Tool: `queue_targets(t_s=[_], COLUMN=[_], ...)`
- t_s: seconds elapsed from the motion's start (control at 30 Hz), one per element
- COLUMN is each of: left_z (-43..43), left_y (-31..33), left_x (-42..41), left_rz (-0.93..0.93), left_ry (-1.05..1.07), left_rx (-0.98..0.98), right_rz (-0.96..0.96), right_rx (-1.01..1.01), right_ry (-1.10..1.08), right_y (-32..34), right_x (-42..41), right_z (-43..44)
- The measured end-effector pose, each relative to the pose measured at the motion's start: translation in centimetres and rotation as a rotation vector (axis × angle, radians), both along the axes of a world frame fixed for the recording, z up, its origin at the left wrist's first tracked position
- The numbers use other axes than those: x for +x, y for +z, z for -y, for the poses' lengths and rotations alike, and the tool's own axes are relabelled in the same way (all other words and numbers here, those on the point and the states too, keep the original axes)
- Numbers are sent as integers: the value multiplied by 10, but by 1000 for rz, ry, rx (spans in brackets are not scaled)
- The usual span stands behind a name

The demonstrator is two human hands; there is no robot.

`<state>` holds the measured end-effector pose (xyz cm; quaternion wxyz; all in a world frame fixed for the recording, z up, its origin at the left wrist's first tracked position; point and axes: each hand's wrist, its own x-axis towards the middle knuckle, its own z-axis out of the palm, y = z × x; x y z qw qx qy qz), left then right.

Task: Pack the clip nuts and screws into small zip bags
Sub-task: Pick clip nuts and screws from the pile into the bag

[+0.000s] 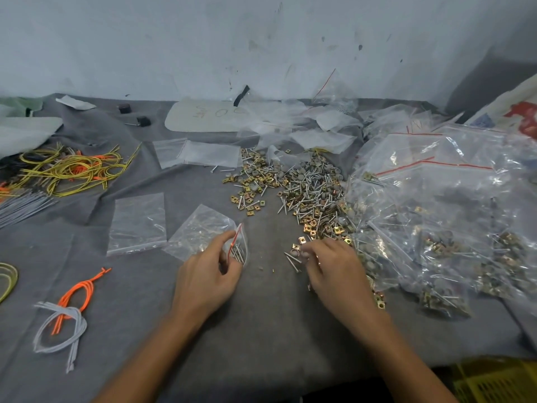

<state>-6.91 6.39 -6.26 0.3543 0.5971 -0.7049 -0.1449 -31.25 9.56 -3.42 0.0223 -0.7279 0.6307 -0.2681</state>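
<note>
The grey worktop [261, 330] carried a pile of square brassy clip nuts [312, 228] and thin silver screws [302, 196], centre-right. The left hand [206, 274] pinched a small clear red-striped zip bag [197, 231] holding screws. The right hand [334, 271] curled over loose pieces, grip unclear.

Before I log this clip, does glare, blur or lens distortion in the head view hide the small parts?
Head view: soft, even light, faint shadows; glare streaks on the filled zip bags at right obscure some contents; the pile of screws and clip nuts reads sharp; the left hand gripping the small zip bag is clear, the right hand slightly soft; wide-angle bending near the edges.
</note>
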Motion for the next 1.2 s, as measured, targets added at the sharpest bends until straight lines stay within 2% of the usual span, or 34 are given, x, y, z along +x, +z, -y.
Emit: queue_targets(t_s=[0.13, 0.37, 0.57, 0.63, 0.77, 0.93, 1.07, 1.13, 1.2], left_z=[-1, -1, -1, -2, -1, -1, 1, 1, 2], left_y=[0, 2, 2, 1, 1, -2, -6, -7, -6], left_x=[1, 0, 0, -1, -2, -1, 1, 1, 0], left_rz=[-8, -16, -19, -25, -23, 5, 18, 17, 21], left_ry=[-8, -4, 2, 1, 12, 15, 15, 18, 30], left_rx=[2, 23, 17, 17, -2, -41, -59, -64, -68], right_rz=[-154, -259, -269, -213, 25, 74, -49, 13, 127], right_rx=[107, 176, 152, 117, 69, 132, 125, 158, 139], right_ry=[82, 234, 194, 172, 184, 263, 325, 347, 244], right_y=[-5, -7, -4, -5, 5, 9, 3, 3, 6], right_x=[-4, 0, 4, 10, 39, 60, 68, 60, 38], right_z=[20, 37, 45, 44, 41, 39, 33, 32, 37])
